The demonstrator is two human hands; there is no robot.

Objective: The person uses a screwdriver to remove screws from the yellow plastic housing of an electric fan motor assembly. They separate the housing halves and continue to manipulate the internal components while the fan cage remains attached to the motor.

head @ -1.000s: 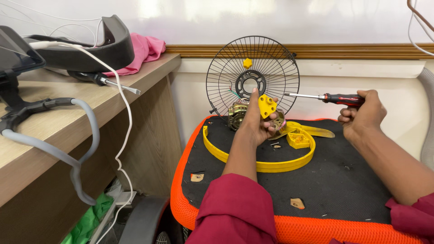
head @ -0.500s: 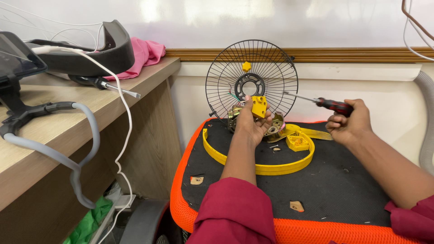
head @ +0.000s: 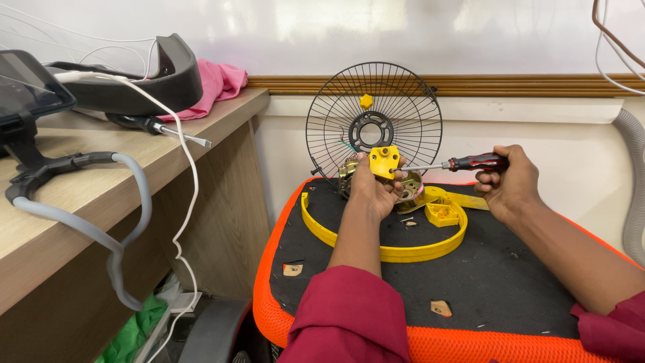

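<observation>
My left hand (head: pixel 371 190) grips a fan motor (head: pixel 408 189) with a yellow plastic cover (head: pixel 383 161) on top, held just above a black chair seat with an orange rim (head: pixel 349 334). My right hand (head: pixel 510 185) holds a screwdriver with a red and black handle (head: pixel 478 162). Its shaft points left and the tip touches the yellow cover. A black wire fan guard (head: pixel 373 121) leans upright against the wall behind the motor.
A yellow plastic ring (head: pixel 384 251) and a small yellow part (head: pixel 443 214) lie on the seat. At left, a wooden desk (head: pixel 80 208) carries a second screwdriver (head: pixel 158 128), a black device, a pink cloth (head: pixel 218 82) and grey and white cables. A grey hose (head: pixel 633 181) hangs at right.
My right hand has moved the screwdriver down and left until its tip meets the yellow cover. My left hand has kept hold of the motor, with the cover turned slightly.
</observation>
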